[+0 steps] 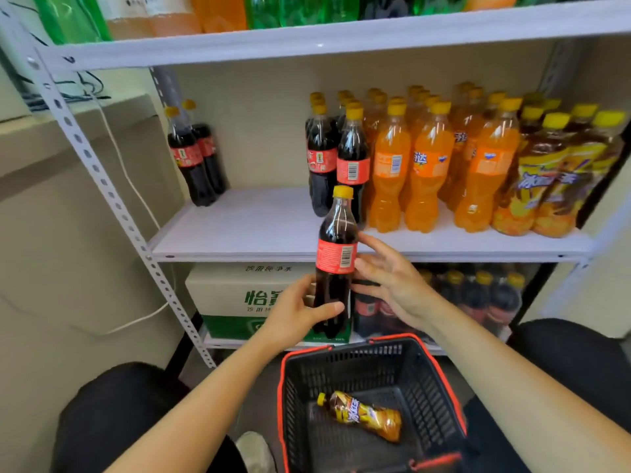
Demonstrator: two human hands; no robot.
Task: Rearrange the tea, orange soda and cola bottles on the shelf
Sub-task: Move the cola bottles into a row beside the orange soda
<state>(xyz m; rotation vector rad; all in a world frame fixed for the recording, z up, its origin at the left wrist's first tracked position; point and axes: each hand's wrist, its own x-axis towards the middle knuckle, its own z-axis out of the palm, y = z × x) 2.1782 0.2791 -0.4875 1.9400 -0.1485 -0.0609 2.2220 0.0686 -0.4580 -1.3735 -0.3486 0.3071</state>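
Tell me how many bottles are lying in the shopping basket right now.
1. A single tea bottle lies on its side on the floor of the black basket, cap toward the left. The near corner of the basket is out of frame.

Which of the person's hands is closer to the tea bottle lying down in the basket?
Left, narrowly. The left hand grips the cola bottle low, above the basket's tea bottle. The right hand sits higher, open beside the cola's label.

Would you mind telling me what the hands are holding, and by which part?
The left hand grips a cola bottle around its lower body; the right hand is open, fingertips touching its label.
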